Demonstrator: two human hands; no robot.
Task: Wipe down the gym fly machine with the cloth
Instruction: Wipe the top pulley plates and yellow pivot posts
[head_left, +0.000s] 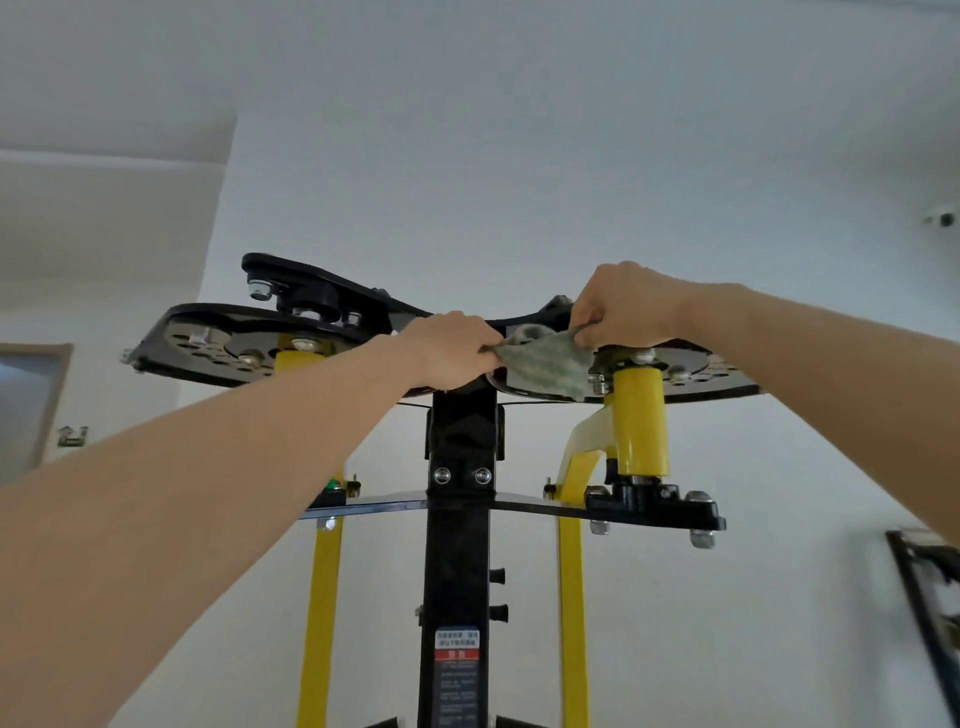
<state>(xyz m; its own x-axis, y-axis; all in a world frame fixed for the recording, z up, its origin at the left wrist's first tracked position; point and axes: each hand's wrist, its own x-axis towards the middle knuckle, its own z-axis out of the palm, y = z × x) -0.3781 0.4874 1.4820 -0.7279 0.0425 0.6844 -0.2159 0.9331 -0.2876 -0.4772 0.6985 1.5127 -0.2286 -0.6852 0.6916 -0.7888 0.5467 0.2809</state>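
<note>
Where the cloth hangs: green patterned cloth (545, 364) stretched between both hands at centre frame, against the underside of the black top plate (208, 338).
Left hand: left hand (452, 351) has its fingers curled, gripping the cloth's left edge just above the black column (457, 545).
Right hand: right hand (623, 306) pinches the cloth's upper right corner between thumb and fingers, above the yellow pivot sleeve (639, 415).
Machine: fly machine (457, 452) seen from below, warning label (457, 670) at lower centre.
Backdrop: white wall (519, 130).

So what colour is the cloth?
The cloth is mottled green and pale grey, seen best in the head view.
</note>
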